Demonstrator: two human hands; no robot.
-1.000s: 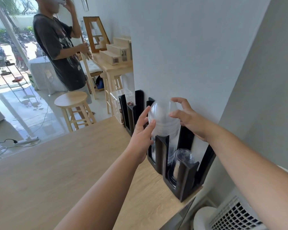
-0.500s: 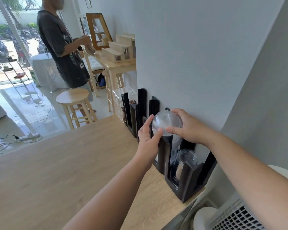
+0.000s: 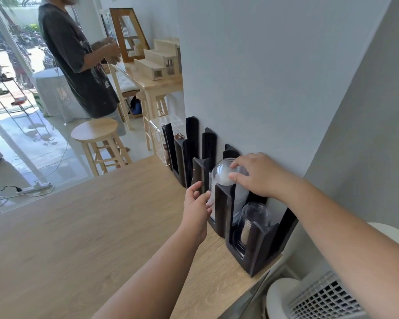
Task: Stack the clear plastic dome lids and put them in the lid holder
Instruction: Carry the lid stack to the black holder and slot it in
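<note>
A stack of clear plastic dome lids [image 3: 220, 172] stands in a middle slot of the black lid holder [image 3: 222, 208] against the wall. My right hand [image 3: 255, 174] rests on top of the stack, fingers curled over the dome. Beside the stack's lower left, my left hand [image 3: 197, 204] has its fingers apart and its fingertips close to the lids and the holder post. A shorter stack of clear lids [image 3: 255, 215] sits in the nearest slot.
The holder stands at the far right edge of a wooden counter [image 3: 78, 238]. Its further slots [image 3: 186, 153] look empty. A white appliance with a grille [image 3: 320, 298] sits below right. A person [image 3: 78, 61] stands by a wooden stool [image 3: 97, 134] and a side table.
The lid stack has sunk lower into the holder slot. My right hand followed it down on top, and my left hand dropped from the stack's side to lower beside the post.
</note>
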